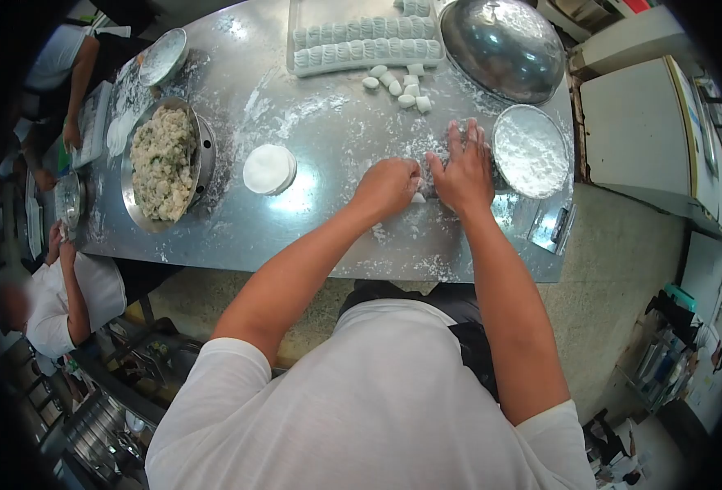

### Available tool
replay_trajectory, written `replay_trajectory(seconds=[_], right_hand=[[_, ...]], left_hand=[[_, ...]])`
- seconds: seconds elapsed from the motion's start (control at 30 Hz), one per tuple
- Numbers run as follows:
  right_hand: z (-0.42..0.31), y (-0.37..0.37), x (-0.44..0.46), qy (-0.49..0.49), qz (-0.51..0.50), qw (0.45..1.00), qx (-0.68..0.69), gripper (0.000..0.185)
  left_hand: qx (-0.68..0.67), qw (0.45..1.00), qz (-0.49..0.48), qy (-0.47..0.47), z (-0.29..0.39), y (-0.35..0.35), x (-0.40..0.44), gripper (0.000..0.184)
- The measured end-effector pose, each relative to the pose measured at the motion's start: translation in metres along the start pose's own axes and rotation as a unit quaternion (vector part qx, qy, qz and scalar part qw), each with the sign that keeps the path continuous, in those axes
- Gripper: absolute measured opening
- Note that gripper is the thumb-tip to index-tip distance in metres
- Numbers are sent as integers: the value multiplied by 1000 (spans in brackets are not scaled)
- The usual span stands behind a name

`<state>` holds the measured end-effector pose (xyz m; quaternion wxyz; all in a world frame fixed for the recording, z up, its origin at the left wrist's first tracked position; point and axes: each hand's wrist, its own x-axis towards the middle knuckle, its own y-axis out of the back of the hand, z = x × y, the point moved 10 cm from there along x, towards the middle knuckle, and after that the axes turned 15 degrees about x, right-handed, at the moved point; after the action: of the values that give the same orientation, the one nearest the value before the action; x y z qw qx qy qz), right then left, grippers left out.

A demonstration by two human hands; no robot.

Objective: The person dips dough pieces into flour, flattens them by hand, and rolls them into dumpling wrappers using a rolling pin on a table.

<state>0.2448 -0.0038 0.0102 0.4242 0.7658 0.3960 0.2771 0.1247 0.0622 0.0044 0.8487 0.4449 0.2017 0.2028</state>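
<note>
My left hand (388, 188) is closed, its fingers curled at the edge of a small white piece of dough (418, 198) on the metal table. Most of that piece is hidden by the hands. Beside it my right hand (463, 171) lies palm down with its fingers stretched out and its thumb toward the left hand. Whatever may be under the right palm cannot be seen. Beyond the hands lie several small dough lumps (407, 101). A stack of round white wrappers (269, 169) sits to the left.
A bowl of white flour (531, 152) stands right of my hands, near a metal scraper (550, 226). Behind are a large metal dome (504, 45) and a tray (366, 67) of dumplings. Left is a filling pan (165, 163). Co-workers (75, 298) stand along the left side.
</note>
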Motion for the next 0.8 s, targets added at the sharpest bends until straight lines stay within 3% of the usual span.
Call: replay_trajectory(seconds=[0.1, 0.2, 0.33, 0.43, 0.5, 0.63, 0.8], right_hand=[[-4, 8, -17, 22, 25, 999, 17, 74], [3, 1, -97, 45, -25, 999, 15, 70], [0, 8, -135, 32, -49, 998, 21, 69], [-4, -4, -62, 36, -14, 999, -7, 70], [-11, 2, -14, 21, 2, 1000, -1, 71], [-9, -2, 6, 39, 35, 999, 2, 69], [-1, 0, -106, 52, -20, 998, 6, 70]], left_hand=[[34, 997, -51, -51, 12, -5, 4, 20], [57, 993, -66, -84, 9, -14, -12, 19], [-79, 990, -117, 13, -4, -17, -33, 19], [-51, 993, -101, 30, -6, -17, -34, 18], [-31, 998, 31, 37, -9, 3, -22, 17], [-14, 998, 58, 21, -7, 11, -6, 16], [13, 998, -67, -7, -3, -5, -13, 14]])
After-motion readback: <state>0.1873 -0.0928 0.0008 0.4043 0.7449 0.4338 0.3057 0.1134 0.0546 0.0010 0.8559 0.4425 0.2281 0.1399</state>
